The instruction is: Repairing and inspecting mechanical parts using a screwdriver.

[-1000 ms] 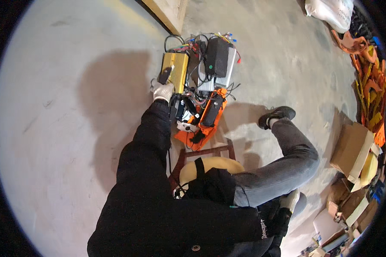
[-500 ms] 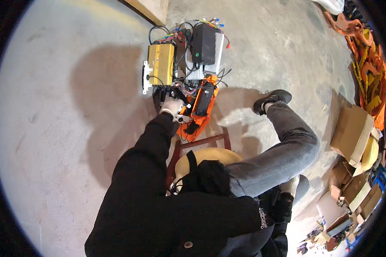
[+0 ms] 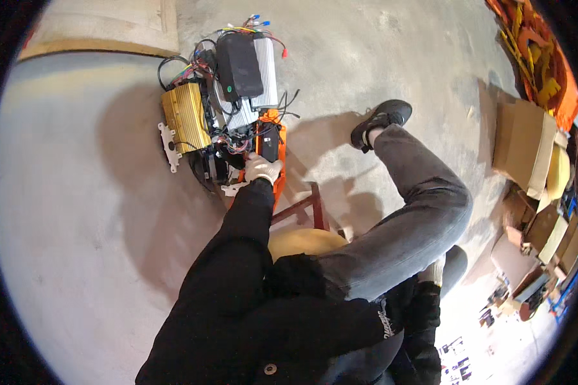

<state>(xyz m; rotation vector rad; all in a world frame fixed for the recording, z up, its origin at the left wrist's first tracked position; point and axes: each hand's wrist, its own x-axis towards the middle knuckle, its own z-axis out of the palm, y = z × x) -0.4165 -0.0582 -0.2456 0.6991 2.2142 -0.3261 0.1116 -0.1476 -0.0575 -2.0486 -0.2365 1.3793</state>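
Note:
My left hand (image 3: 261,168), in a white glove, has its fingers closed at the lower end of an orange housing (image 3: 279,186) with a black unit (image 3: 269,142) in it; exactly what it grips is unclear. Just above lie a gold finned box (image 3: 185,119), silver finned boxes (image 3: 264,70), a black box (image 3: 236,64) and tangled wires. A white bracket (image 3: 169,147) rests along the gold box's left side. My right hand (image 3: 432,273), also gloved, is low beside my bent leg (image 3: 424,186), its fingers mostly hidden.
A yellow round seat (image 3: 308,239) on a dark red frame (image 3: 316,208) is under me. A wooden panel (image 3: 103,25) is at upper left. Cardboard boxes (image 3: 523,144) and orange scrap pieces (image 3: 536,58) are piled along the right.
My left hand has moved from the gold box's left edge down and right to the orange housing. The white bracket came into sight beside the gold box. The view has shifted.

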